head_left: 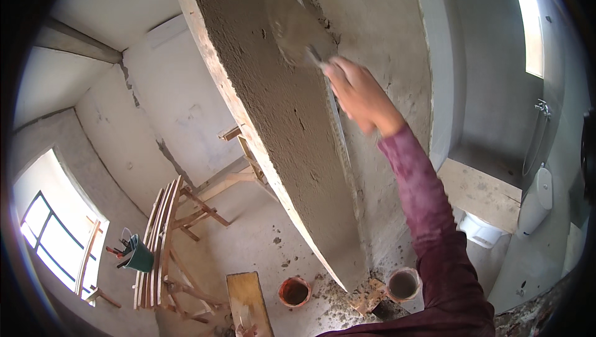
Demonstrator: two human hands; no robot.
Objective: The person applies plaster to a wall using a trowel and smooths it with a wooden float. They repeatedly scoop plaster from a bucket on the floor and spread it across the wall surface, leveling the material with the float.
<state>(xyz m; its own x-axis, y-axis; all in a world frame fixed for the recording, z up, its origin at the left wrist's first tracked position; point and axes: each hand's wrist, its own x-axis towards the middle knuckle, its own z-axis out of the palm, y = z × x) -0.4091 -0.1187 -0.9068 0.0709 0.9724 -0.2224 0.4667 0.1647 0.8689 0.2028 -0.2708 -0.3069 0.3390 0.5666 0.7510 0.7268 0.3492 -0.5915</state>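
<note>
My right hand [363, 91] is closed round the handle of a trowel [304, 36], its blade blurred by motion against wet grey plaster [267, 82] on the narrow face of a wall. A pale straight wooden board [245, 113] runs along the left edge of that face. Along its right edge a thin metal strip [338, 122] shows in places. At the lower edge, my left hand [246, 329] is only partly in view and blurred, gripping a yellowish wooden board [247, 290]. Small pits and cracks mark the fresh plaster.
Two buckets, one reddish [294, 291] and one with grey mix [403, 284], stand by the wall's foot among mortar crumbs. At left, a wooden trestle platform [162, 244] carries a green bucket [139, 254] of tools. A toilet [481, 230] under a board [481, 194] and a shower hose are at right.
</note>
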